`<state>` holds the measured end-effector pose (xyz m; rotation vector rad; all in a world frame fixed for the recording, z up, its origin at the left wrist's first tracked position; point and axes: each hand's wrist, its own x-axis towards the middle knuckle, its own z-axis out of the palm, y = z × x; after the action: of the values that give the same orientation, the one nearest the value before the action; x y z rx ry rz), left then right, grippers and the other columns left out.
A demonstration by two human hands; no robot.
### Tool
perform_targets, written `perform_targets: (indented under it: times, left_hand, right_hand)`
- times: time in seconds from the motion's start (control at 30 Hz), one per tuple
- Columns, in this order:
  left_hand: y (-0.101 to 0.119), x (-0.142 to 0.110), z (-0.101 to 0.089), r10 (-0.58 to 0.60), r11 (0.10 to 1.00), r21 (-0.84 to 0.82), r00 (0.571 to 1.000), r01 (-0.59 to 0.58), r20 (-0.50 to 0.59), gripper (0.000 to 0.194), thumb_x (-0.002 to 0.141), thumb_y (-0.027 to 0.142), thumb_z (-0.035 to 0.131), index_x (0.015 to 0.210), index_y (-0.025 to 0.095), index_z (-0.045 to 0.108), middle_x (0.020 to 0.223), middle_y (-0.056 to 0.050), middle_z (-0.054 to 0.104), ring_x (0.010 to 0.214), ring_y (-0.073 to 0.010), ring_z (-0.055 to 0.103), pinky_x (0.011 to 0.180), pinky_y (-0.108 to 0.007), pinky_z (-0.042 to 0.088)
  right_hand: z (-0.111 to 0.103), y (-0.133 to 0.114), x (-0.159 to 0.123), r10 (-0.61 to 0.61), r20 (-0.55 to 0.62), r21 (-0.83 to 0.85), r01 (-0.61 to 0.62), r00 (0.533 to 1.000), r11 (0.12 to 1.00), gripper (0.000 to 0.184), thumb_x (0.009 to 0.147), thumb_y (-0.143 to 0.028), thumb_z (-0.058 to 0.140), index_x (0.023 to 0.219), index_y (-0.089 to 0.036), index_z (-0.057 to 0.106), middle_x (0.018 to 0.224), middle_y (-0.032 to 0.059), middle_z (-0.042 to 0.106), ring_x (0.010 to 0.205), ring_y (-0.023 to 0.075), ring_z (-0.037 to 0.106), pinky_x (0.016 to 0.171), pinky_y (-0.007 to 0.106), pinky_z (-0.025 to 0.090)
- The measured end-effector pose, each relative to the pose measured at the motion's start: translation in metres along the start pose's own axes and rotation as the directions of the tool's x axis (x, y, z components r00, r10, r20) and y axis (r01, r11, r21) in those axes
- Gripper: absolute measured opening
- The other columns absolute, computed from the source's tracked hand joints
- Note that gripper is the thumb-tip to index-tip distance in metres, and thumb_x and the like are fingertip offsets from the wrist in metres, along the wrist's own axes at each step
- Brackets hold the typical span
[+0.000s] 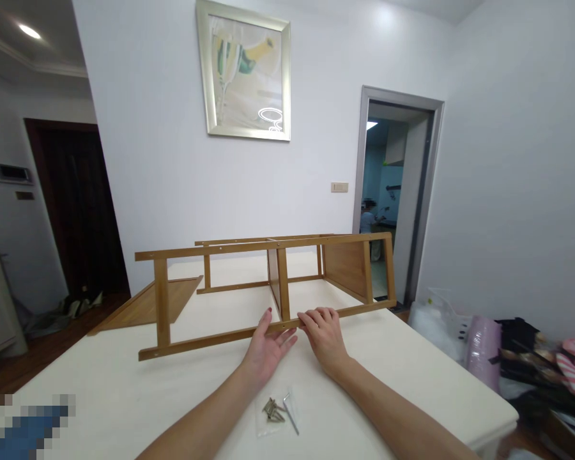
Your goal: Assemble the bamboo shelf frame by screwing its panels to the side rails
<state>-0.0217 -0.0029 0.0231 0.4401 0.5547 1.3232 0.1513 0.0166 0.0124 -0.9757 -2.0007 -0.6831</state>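
Observation:
A wooden shelf frame (282, 281) lies on its side on the white table, with two panels fitted across it, one in the middle and one near the right end. Its near lower rail runs between the thumb and fingers of my left hand (263, 348), palm turned up. Just right of the middle crosspiece, my right hand (324, 335) curls its fingers over the same rail. Close in front of my hands, a small clear plastic bag (263, 427) lies with several screws (273, 411) and a hex key (291, 415).
A loose wooden panel (148, 306) rests at the table's left, partly behind the frame. The white table (364, 390) ends at a corner on the right. Bagged items and a purple roll (483, 351) sit beyond it. A person (370, 217) is visible through the doorway.

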Motion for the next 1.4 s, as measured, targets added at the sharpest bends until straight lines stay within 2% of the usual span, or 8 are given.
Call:
perform_targets:
  times: [0.13,0.3,0.43,0.57,0.73,0.97,1.4]
  left_hand:
    - [0.004,0.005,-0.001,0.009,1.000,0.009,0.996,-0.010,0.087,0.040,0.085,0.037,0.061,0.120,0.020,0.055,0.099,-0.014,0.070,0.085,-0.0233,0.069,0.079,-0.037,0.054]
    - [0.009,0.007,-0.001,0.017,0.999,0.050,0.997,-0.021,0.076,0.040,0.086,0.033,0.060,0.123,0.018,0.056,0.097,-0.014,0.071,0.083,-0.0207,0.069,0.077,-0.033,0.054]
    - [0.011,0.003,0.000,0.018,0.995,0.093,0.998,-0.023,0.053,0.042,0.083,0.035,0.063,0.121,0.017,0.058,0.093,-0.013,0.071,0.078,-0.0198,0.068,0.074,-0.032,0.054]
    - [0.013,0.002,0.000,0.012,0.994,0.104,0.999,-0.016,0.047,0.041,0.084,0.036,0.063,0.120,0.017,0.059,0.086,-0.010,0.070,0.071,-0.0175,0.067,0.068,-0.029,0.055]
    - [0.014,0.003,0.002,0.011,0.995,0.095,0.999,-0.016,0.053,0.035,0.086,0.034,0.060,0.115,0.015,0.062,0.082,-0.010,0.069,0.066,-0.0157,0.065,0.063,-0.028,0.056]
    - [0.015,-0.002,0.011,0.049,0.998,0.044,0.998,-0.051,0.050,0.025,0.088,0.025,0.058,0.108,0.011,0.063,0.088,-0.012,0.070,0.072,-0.0161,0.067,0.069,-0.028,0.058]
    - [0.016,-0.003,0.012,0.053,0.998,0.039,0.998,-0.054,0.030,0.026,0.088,0.024,0.059,0.110,0.010,0.062,0.096,-0.015,0.071,0.075,-0.0184,0.070,0.071,-0.030,0.060]
  right_hand:
    - [-0.002,0.000,0.004,0.008,-0.022,-0.016,-0.009,1.000,1.000,0.020,0.092,-0.025,0.053,0.111,-0.024,0.060,0.096,0.0053,0.066,0.094,0.0209,0.048,0.087,0.038,0.029]
    - [-0.006,0.001,0.009,-0.001,-0.061,-0.045,-0.002,0.998,0.999,0.019,0.091,-0.027,0.056,0.109,-0.026,0.062,0.098,0.0057,0.064,0.096,0.0218,0.048,0.088,0.039,0.029]
    - [-0.008,0.003,0.009,0.028,-0.108,-0.088,-0.038,0.994,0.995,0.019,0.089,-0.033,0.059,0.105,-0.024,0.064,0.086,0.0063,0.059,0.085,0.0205,0.047,0.081,0.037,0.031]
    - [-0.008,0.005,0.008,0.016,-0.065,-0.107,-0.023,0.998,0.994,0.015,0.091,-0.031,0.057,0.101,-0.022,0.064,0.075,0.0036,0.059,0.075,0.0170,0.048,0.076,0.034,0.030]
    - [-0.004,0.006,0.003,0.027,-0.011,-0.028,-0.027,1.000,0.999,0.021,0.096,-0.029,0.047,0.108,-0.019,0.062,0.069,0.0020,0.065,0.065,0.0122,0.055,0.066,0.027,0.032]
    - [-0.002,0.006,0.000,0.080,-0.006,-0.016,-0.080,0.997,0.997,0.024,0.096,-0.031,0.048,0.113,-0.020,0.061,0.074,0.0028,0.070,0.063,0.0117,0.060,0.060,0.023,0.035]
    - [-0.004,0.004,0.001,0.062,-0.039,-0.002,-0.062,0.997,0.998,0.026,0.097,-0.029,0.046,0.116,-0.017,0.058,0.079,0.0040,0.072,0.068,0.0125,0.063,0.061,0.023,0.038]
